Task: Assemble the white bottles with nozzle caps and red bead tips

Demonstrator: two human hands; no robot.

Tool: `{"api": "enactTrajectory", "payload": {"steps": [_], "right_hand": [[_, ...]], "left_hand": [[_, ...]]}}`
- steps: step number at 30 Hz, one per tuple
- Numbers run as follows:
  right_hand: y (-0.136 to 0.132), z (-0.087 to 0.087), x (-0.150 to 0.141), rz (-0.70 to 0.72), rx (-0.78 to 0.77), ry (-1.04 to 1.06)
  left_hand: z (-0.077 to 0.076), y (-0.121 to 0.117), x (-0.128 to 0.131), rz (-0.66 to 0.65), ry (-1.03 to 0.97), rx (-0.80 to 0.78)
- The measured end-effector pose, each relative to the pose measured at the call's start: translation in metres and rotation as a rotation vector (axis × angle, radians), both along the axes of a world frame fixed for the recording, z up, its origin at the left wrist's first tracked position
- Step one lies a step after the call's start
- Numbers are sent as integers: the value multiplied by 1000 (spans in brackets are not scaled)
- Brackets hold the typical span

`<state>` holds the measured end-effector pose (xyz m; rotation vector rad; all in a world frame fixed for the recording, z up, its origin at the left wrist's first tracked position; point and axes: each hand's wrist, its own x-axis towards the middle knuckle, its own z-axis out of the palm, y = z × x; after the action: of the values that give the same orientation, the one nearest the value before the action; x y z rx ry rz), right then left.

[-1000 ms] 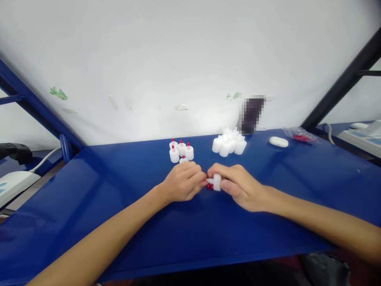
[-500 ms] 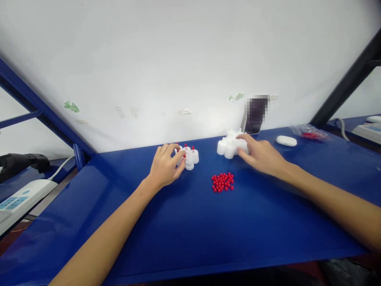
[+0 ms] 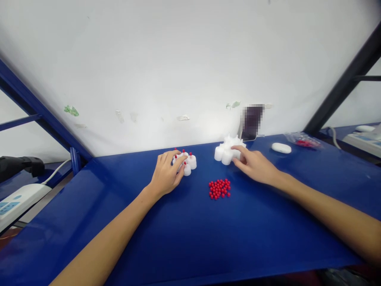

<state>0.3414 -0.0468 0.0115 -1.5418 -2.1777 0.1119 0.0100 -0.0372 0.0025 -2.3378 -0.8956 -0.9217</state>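
Observation:
My left hand [image 3: 167,171] is beside a small group of white nozzle caps [image 3: 192,162] with red tips, at the middle back of the blue table. Its thumb and index finger are apart, close to the front red-tipped cap [image 3: 187,170], which stands upright. Part of the group is hidden behind the fingers. To the right, a tight cluster of white nozzle caps [image 3: 226,156] without red tips stands by the wall. My right hand [image 3: 253,163] has its thumb and index finger about a cap at the cluster's right front. A pile of small red tips [image 3: 219,189] lies between both hands.
A phone [image 3: 251,123] leans on the wall behind the cluster. Right of it lie a white earbud case [image 3: 281,148] and a clear bag [image 3: 304,140] with red pieces. Blue posts frame the table [image 3: 208,238], and a power strip [image 3: 22,200] is at far left.
My left thumb and index finger have parted from the front cap, whose red tip now shows clearly. My right hand stays at the white cluster. The view has shifted slightly.

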Motion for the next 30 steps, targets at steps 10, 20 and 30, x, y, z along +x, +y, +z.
{"api": "enactTrajectory", "payload": {"steps": [10, 20, 30], "right_hand": [[1, -4, -8, -1, 10, 143], [-1, -6, -18, 31, 79, 209], [-13, -13, -27, 111, 418, 120]], "left_hand": [[14, 8, 4, -250, -278, -19], [49, 22, 45, -481, -54, -181], [-10, -38, 36, -470, 111, -538]]}}
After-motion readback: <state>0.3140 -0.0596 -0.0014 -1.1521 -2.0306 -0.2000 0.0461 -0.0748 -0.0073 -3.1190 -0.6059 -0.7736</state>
